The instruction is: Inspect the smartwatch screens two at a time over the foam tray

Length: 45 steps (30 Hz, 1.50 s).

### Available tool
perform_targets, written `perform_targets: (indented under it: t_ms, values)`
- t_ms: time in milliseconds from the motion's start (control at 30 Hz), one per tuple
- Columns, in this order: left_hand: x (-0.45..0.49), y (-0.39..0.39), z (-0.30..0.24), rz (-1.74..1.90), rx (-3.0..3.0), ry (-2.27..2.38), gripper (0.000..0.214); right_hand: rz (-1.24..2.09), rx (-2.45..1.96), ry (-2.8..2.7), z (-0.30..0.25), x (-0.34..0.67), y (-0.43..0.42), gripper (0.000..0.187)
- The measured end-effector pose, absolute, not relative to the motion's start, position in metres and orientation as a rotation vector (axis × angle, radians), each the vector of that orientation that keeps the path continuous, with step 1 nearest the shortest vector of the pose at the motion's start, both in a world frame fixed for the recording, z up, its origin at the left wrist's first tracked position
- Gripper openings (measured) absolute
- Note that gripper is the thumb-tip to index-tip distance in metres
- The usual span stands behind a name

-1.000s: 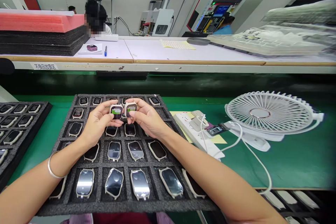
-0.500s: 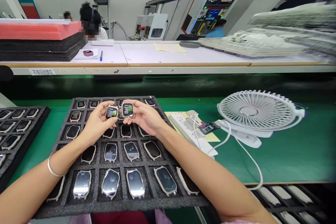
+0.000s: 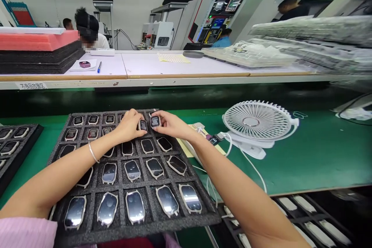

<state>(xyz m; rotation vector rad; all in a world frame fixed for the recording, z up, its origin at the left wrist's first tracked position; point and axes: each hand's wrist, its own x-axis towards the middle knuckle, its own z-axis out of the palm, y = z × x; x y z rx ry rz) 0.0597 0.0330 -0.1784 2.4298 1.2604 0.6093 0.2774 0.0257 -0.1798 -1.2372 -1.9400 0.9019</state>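
Observation:
A black foam tray point(image 3: 139, 228) with square compartments lies before me, most of them holding a smartwatch face in a pale frame. Over its far right part, my left hand point(image 3: 130, 125) pinches one smartwatch point(image 3: 142, 125) between thumb and fingers. Just beside it, my right hand point(image 3: 174, 126) grips a second smartwatch point(image 3: 155, 121) by its right edge. Both lit screens show lines of text and face me. Watches in the far rows also show text, while those in the near rows point(image 3: 135, 206) have dark, reflective screens.
Right of the tray stand a white fan point(image 3: 258, 121) and a power strip partly behind my right arm. Another watch tray point(image 3: 20, 151) lies at the left, and one with pale pieces point(image 3: 316, 217) sits lower right. A raised shelf point(image 3: 139, 69) runs across the back.
Both hands have moved right over the tray, each with a watch. The two watches are slightly farther apart, and their screens no longer show the green patch. The view has turned right.

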Motion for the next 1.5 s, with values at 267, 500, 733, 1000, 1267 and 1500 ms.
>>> perform_targets:
  t_ms: [267, 500, 733, 1000, 1267, 1500]
  values:
    - [0.06, 0.027, -0.179, 0.496, 2.556, 1.314, 0.061, 0.554, -1.35, -2.376, -0.19, 0.3, 0.034, 0.056]
    - [-0.059, -0.005, -0.122, 0.616, 2.666, 1.744, 0.038, 0.466, -1.023, -2.514, -0.161, 0.242, 0.017, 0.034]
    - [-0.149, -0.054, -0.157, -0.255, 2.367, 2.068, 0.044, 0.364, -0.83, -2.873, -0.16, 0.114, -0.006, 0.023]
    - [-0.129, -0.065, -0.173, -0.095, 2.247, 2.189, 0.037, 0.305, -0.992, -2.918, -0.164, 0.057, -0.016, 0.031]
    - [-0.129, -0.059, -0.153, 0.745, 1.951, 1.83, 0.025, 0.976, -0.902, -2.289, -0.155, 0.105, -0.014, 0.024]
    - [-0.056, -0.036, -0.118, 1.214, 1.171, 0.987, 0.034, 1.831, -0.859, -1.311, -0.153, 0.147, 0.005, 0.024]
